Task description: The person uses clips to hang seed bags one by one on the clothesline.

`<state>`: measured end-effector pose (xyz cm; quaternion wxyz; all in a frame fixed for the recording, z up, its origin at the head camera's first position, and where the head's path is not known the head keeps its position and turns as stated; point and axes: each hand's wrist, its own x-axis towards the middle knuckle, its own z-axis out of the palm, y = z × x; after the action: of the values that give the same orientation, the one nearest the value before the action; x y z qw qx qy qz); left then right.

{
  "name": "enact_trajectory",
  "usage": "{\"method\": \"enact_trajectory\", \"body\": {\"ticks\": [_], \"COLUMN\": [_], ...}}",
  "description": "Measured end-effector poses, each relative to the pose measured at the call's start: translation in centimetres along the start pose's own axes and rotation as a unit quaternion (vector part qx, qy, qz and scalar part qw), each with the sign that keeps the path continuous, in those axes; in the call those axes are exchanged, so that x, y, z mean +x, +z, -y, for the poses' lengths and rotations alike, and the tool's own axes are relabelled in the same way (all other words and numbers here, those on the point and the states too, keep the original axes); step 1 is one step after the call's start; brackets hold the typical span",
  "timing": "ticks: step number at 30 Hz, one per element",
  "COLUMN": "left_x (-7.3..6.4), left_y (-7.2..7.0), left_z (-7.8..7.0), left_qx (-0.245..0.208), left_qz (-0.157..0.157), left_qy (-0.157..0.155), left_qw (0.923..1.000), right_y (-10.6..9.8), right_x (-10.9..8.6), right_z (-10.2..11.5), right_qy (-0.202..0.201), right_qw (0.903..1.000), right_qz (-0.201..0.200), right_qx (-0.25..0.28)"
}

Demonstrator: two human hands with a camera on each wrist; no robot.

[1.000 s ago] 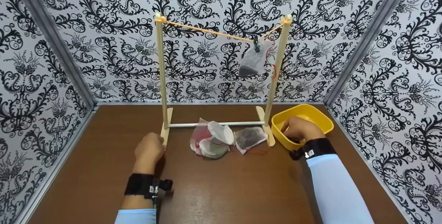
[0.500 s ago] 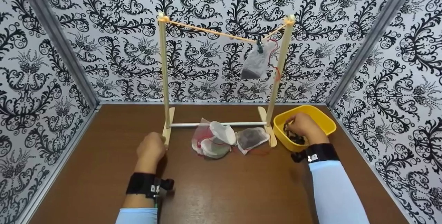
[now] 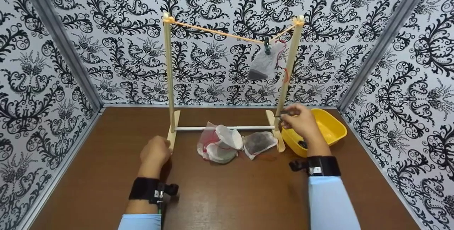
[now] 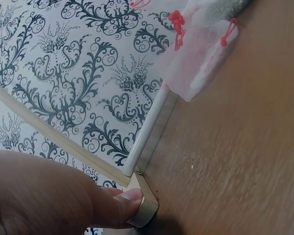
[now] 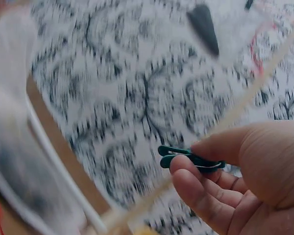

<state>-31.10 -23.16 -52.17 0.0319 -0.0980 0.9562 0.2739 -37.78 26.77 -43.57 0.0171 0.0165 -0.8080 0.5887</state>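
Note:
My right hand [image 3: 301,121] pinches a dark green clothespin [image 5: 192,159] between thumb and fingers, in front of the rack's right post. My left hand [image 3: 155,153] grips the wooden foot [image 4: 146,208] of the rack at its left end, thumb on top. An orange cord [image 3: 216,31] runs between the two posts. From it hangs a white mesh bag [image 3: 264,63] with dark contents, clipped by another clothespin [image 3: 267,46]. On the table, a pale mesh bag with red string [image 3: 220,148] lies against the rack's white bar [image 3: 191,128], beside a mesh bag with dark contents [image 3: 259,144].
A yellow tub [image 3: 333,130] stands to the right of the rack, with dark clothespins [image 3: 302,144] inside, partly behind my right forearm. Patterned walls [image 3: 124,63] close off the back and both sides of the brown table [image 3: 230,194].
My right hand has risen out of the yellow tub and moved left towards the post, bringing a clothespin with it. The left hand stays at the rack's foot.

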Motion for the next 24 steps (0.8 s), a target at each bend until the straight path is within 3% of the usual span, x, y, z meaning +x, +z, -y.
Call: {"method": "enact_trajectory", "body": {"ticks": [10,17,24], "left_x": [0.0,-0.1,-0.3], "left_y": [0.3,0.2,-0.5], "left_z": [-0.3,-0.2,-0.4], "left_qx": [0.001,0.005,0.033], "left_qz": [-0.002,-0.007,-0.019], "left_qy": [0.001,0.000,0.002], "left_qw": [1.0000,1.0000,0.9993], "right_y": [6.2,8.0,9.9], "right_x": [-1.6,-2.4,-2.9], "right_z": [1.8,1.3,1.9], "right_qy": [-0.015,-0.069,-0.085], "right_qw": [0.9930,0.9964,0.9929], "right_qz": [-0.003,-0.016,-0.009], "right_qx": [0.117,0.048,0.082]}}
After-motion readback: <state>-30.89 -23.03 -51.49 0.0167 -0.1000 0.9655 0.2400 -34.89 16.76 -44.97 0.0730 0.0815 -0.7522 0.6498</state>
